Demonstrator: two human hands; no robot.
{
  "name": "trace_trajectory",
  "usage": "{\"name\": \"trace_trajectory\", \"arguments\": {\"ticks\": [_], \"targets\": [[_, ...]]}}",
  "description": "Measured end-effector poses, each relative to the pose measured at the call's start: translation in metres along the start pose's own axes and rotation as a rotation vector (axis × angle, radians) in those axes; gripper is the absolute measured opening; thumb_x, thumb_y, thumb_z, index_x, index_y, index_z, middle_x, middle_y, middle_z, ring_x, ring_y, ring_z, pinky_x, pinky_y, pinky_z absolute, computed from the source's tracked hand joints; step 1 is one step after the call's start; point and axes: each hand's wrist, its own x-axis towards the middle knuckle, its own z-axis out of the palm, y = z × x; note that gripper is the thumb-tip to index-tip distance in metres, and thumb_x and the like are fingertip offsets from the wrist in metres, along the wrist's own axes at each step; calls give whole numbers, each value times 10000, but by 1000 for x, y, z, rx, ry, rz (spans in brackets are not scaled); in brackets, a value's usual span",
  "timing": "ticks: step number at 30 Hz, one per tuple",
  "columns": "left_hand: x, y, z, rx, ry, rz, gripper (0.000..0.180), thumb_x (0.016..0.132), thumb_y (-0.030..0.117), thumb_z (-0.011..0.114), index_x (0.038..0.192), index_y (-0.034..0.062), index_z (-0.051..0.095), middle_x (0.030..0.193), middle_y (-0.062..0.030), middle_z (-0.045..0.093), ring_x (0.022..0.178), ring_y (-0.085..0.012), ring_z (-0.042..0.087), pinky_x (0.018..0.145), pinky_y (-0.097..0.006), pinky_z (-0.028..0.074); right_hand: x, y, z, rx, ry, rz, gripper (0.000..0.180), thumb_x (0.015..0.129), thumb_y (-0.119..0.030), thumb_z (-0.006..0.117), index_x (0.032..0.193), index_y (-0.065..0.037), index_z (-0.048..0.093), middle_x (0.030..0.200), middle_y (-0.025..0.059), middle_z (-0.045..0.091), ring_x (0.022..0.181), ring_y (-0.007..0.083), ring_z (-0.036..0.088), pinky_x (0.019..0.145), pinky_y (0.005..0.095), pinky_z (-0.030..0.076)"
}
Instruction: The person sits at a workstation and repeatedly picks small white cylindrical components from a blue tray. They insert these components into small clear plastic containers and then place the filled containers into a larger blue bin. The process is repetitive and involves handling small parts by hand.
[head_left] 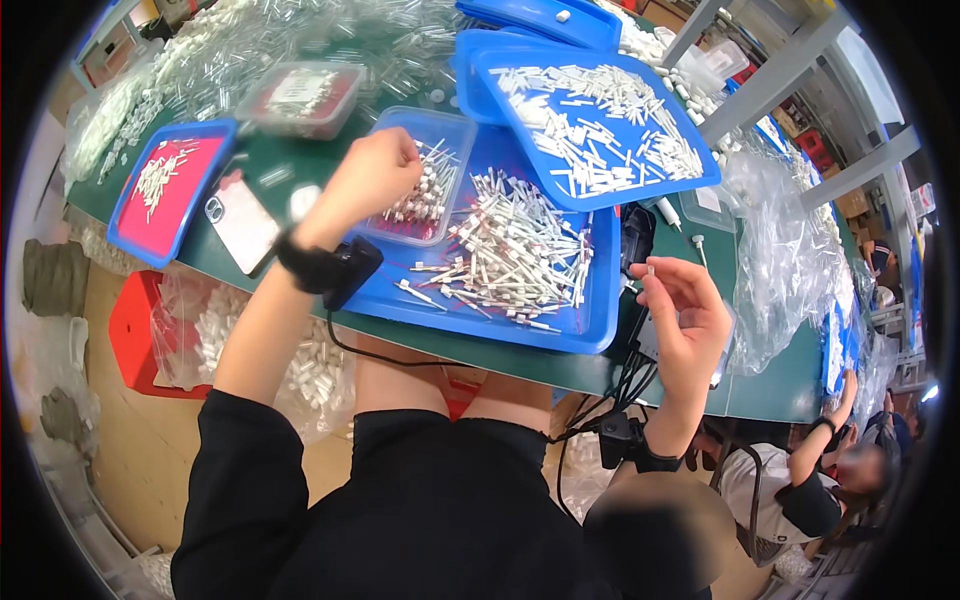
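My left hand (380, 168) is closed, fingers curled, above the left side of a clear plastic box (462, 128) filled with small white-tipped sticks (432, 185). Whatever its fingertips grip is hidden. On the right, my right hand (688, 315) pinches a small, pale, see-through piece (650, 268) between thumb and forefinger, just past the corner of a blue tray (385, 300). A heap of thin white sticks with reddish ends (520, 250) lies in that tray, beside the clear box.
A second blue tray (705, 178) of short white tubes overlaps the far side. At left are a phone (242, 225), a pink-lined blue tray (228, 140) and a lidded box (355, 85). Plastic bags (780, 260) and black cables (630, 380) lie to the right. Another person (800, 480) sits there.
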Motion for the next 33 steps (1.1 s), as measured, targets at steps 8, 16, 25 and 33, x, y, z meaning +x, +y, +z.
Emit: {"name": "trace_trajectory", "arguments": {"ticks": [8,16,25,33], "targets": [[-10,-1,-15,-52,30,-26,157,823,87,697,947,-6,674,786,-89,715,650,-130,656,590,-275,523,-5,3,7,-17,-7,19,147,874,28,663,1021,30,662,927,82,730,794,91,657,732,215,494],[-69,81,-33,-363,207,263,116,807,19,717,922,20,738,832,-83,718,754,-138,685,655,-265,529,4,-15,21,195,-43,10,161,867,45,670,1029,44,673,921,75,710,813,101,658,734,226,503],[-100,117,-20,-396,207,549,180,767,-70,727,925,15,744,857,-93,692,760,-173,668,648,-266,520,4,-40,32,324,-199,-38,144,858,57,667,999,50,696,943,91,704,804,115,644,719,239,513],[-104,118,-5,-321,199,654,208,756,-90,726,933,18,745,835,-81,679,732,-161,665,614,-266,531,0,-41,30,-194,-171,-390,165,787,66,711,941,7,717,807,90,703,693,168,664,621,265,507]]}}
